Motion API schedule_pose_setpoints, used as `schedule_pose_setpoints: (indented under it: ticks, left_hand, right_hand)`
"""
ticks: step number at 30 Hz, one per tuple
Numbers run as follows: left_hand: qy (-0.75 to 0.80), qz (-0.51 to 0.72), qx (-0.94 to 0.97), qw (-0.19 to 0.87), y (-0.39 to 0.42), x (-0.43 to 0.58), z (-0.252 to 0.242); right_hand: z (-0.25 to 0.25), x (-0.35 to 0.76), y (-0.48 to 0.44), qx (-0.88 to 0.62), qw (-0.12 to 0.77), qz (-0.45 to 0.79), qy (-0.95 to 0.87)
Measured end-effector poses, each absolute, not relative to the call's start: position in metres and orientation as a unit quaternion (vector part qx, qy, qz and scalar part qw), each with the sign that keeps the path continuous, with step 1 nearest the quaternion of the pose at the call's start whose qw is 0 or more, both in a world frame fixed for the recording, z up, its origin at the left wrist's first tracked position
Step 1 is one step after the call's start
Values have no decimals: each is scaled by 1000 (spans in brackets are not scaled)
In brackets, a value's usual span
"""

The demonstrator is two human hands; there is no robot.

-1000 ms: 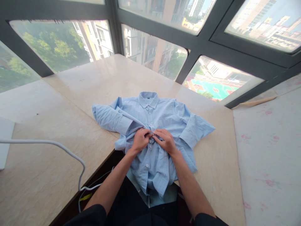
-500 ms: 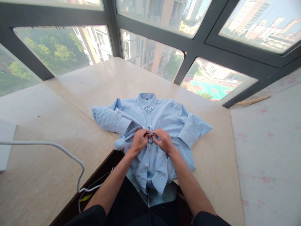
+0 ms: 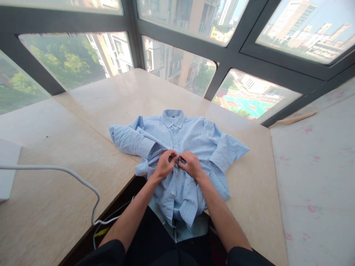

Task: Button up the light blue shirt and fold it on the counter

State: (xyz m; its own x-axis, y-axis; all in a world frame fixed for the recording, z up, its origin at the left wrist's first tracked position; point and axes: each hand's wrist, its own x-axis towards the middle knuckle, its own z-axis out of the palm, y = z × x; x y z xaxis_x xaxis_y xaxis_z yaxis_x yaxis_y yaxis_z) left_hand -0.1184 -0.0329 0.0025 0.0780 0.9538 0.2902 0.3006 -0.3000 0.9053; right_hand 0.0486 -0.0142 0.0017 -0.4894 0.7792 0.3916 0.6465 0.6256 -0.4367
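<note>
A light blue button-up shirt lies front up, its collar pointing away from me and its sleeves folded inward at both sides. Its lower hem hangs over the near edge toward my lap. At the middle of the button placket my left hand pinches the cloth between thumb and fingers. My right hand pinches the placket from the other side, fingertips almost touching those of the left. The button between them is mostly hidden by my fingers. Lower on the placket a white button shows.
The shirt rests on a beige stone-patterned ledge below grey-framed windows. A white cable curves across the left side, near a white box-like object. On the right stands a wall with flowered paper.
Both hands stay at the same spot on the placket. Their fingers have shifted slightly, with the thumbs and fingertips now bent more around the cloth. The shirt lies as before.
</note>
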Motion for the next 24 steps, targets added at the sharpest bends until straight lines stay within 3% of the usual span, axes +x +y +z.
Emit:
schedule_pose_setpoints:
  ticks: [12,19,24]
  left_hand:
    - [528,520,578,343,-37,-117,9]
    - [647,452,601,126,-40,-113,8]
    - [585,427,688,54,-46,-109,5]
  right_hand:
    - [4,58,-19,-455,420,299,-726]
    - [6,63,-16,-480,438,394,-650]
    - [9,66,-14,-465,412,449,-643]
